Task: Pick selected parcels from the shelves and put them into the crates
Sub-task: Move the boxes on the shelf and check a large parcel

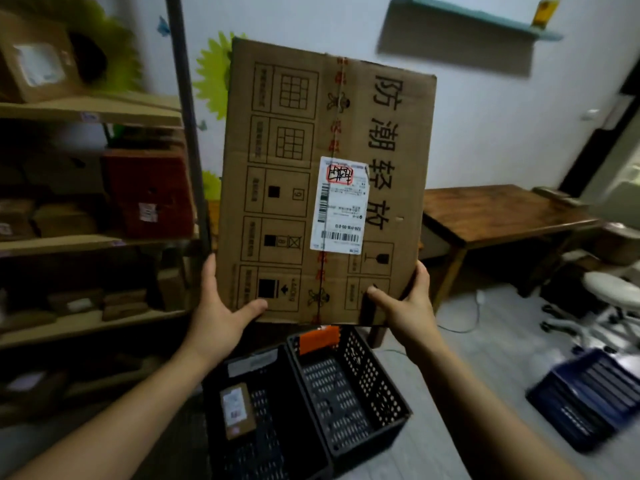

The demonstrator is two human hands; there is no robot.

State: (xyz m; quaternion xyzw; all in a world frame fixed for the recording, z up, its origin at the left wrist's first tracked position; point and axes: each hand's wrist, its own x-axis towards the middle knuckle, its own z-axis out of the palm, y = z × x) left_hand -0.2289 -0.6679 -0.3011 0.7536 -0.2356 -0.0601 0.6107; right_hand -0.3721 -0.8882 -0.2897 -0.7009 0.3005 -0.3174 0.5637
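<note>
Two hands [218,317] [408,306] clamp a flat, creased cardboard parcel [294,174] above perforated black crates [367,372].

Cardboard parcel [322,181] between both hands [221,317]

- A dark wooden table [502,213] stands by the white wall to my right.
- A teal wall shelf [485,15] above carries a yellow item [545,10].
- A sunflower decal [213,81] marks the wall ahead of me.
- A white stool [613,292] sits far right.

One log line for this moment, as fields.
held: box | left hand: grips bottom-left corner | right hand: grips bottom-right corner | left crate: one parcel | right crate: orange tag at far end
</note>
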